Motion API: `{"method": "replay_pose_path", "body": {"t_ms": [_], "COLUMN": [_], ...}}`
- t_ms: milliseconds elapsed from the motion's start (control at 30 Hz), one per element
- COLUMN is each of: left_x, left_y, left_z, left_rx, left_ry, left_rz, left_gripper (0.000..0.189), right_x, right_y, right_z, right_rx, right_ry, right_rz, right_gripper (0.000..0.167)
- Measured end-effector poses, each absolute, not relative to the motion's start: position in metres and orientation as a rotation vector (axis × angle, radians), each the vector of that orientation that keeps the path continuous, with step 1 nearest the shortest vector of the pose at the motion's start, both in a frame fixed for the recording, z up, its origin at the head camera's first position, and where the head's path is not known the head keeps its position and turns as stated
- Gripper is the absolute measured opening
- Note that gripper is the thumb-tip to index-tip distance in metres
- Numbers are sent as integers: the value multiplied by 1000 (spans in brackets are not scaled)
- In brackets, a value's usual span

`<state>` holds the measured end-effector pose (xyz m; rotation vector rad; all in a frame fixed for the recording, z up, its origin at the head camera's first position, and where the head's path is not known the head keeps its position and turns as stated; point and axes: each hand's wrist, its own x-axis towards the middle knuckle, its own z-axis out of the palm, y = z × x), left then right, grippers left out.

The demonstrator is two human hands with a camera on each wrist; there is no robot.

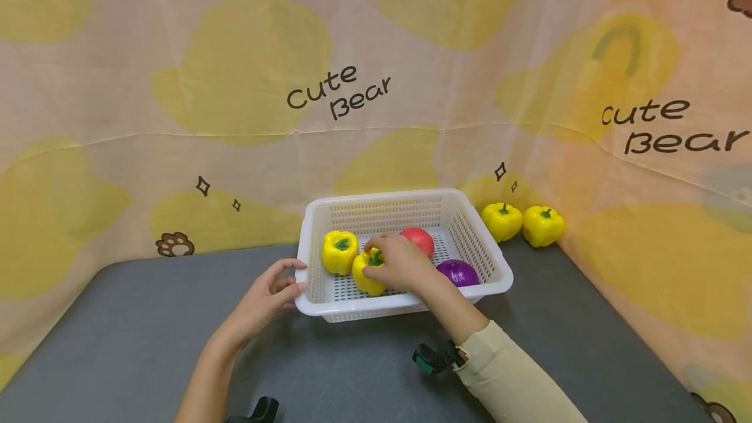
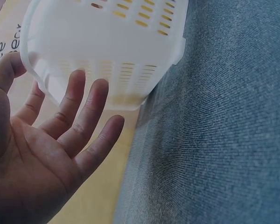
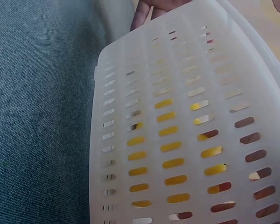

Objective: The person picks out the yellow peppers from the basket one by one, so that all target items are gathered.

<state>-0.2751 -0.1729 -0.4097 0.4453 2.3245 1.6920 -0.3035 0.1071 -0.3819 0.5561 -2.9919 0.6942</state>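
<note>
A white plastic basket with slotted walls stands on the grey table. At its left end my left hand pinches the rim between thumb and index finger; the left wrist view shows the other fingers of that hand spread beside the outer wall. My right hand reaches inside and grips a yellow bell pepper near its stem. Just left of it lies another yellow bell pepper. A red round item, partly hidden, and a purple onion lie to the right.
Two more yellow bell peppers, a nearer-left one and a right one, stand outside the basket at its right, against the printed cloth backdrop. The grey tabletop extends in front.
</note>
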Motion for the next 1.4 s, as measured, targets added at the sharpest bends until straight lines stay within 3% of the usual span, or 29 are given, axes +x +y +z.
{"method": "replay_pose_path", "body": {"t_ms": [100,367,1400], "left_x": [-275,-276,-276], "left_y": [-174,-175,-176], "left_z": [-410,-410,-410], "left_rx": [442,434,450], "left_ry": [2321,2325,2314], "left_rz": [1692,1695,1697], "left_gripper": [45,45,43], "right_x": [-303,-303,-299], "right_y": [105,105,104], "right_z": [-381,-381,-381], "right_rx": [518,606,559], "right_ry": [-2977,-3100,-2953], "right_rz": [703,566,682], "right_gripper": [43,62,55]}}
